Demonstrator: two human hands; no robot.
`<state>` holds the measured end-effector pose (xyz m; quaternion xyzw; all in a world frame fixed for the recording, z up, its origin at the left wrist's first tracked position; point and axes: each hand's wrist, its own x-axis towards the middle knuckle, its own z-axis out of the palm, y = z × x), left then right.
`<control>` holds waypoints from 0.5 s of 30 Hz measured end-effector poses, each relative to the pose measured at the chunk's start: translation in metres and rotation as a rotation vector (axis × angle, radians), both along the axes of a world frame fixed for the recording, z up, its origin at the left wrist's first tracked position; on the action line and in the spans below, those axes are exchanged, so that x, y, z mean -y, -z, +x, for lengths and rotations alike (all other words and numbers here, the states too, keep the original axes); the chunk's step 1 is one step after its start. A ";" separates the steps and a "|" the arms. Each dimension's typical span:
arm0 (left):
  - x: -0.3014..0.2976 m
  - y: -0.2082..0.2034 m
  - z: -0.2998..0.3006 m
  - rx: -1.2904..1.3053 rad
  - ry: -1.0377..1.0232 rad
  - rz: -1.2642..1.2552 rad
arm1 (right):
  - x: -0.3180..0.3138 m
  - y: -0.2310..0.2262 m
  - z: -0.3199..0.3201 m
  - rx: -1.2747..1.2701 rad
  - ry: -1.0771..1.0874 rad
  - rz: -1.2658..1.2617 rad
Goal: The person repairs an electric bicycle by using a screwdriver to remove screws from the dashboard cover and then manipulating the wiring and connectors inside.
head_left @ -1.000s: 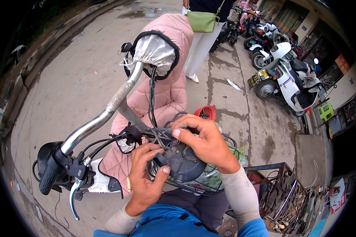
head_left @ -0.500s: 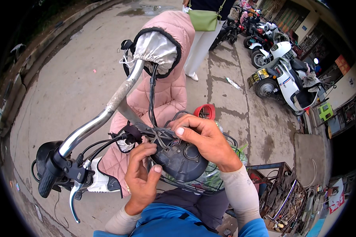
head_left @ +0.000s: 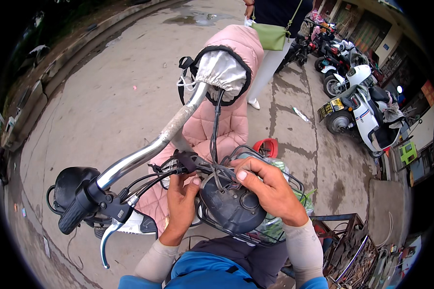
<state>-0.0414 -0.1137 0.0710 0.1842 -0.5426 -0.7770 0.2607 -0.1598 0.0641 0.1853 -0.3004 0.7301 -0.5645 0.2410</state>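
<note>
A black, dusty headlight housing (head_left: 230, 206) faces up in front of me, with a tangle of thin wires (head_left: 220, 176) at its far side. My right hand (head_left: 271, 189) rests over the housing's right side, thumb and forefinger pinched at those wires. To the housing's left, my left hand (head_left: 182, 204) has its fingers up at the black cables (head_left: 171, 172), partly hidden behind them, with the thumb on the near side. A dark strap (head_left: 185, 161) wraps the cables just beyond its fingertips. The chrome handlebar (head_left: 144, 157) curves above, carrying a black grip (head_left: 78, 213) and silver brake lever (head_left: 107, 243).
A pink quilted cover (head_left: 234, 126) hangs over the far handlebar end. Under the housing is a black wire basket (head_left: 294, 180); a red bowl (head_left: 266, 147) lies beyond. A person with a green bag (head_left: 270, 37) stands ahead. Parked scooters (head_left: 366, 108) and a metal scrap rack (head_left: 345, 250) are right.
My left hand has moved from the housing's edge up to the cables. The right hand stays at the wires. The whole view has shifted, so the scene sits farther right.
</note>
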 end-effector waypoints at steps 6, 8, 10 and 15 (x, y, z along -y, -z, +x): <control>0.021 0.021 -0.023 -0.018 0.131 -0.083 | 0.002 -0.009 0.000 -0.160 -0.066 0.083; 0.025 0.029 -0.026 -0.026 0.090 -0.070 | -0.001 -0.011 0.000 -0.143 -0.073 0.145; 0.025 0.024 -0.032 -0.100 0.086 -0.170 | -0.005 -0.010 0.000 -0.207 -0.087 0.122; 0.019 0.023 -0.043 -0.142 0.048 -0.025 | -0.007 -0.001 0.009 -0.393 -0.033 0.039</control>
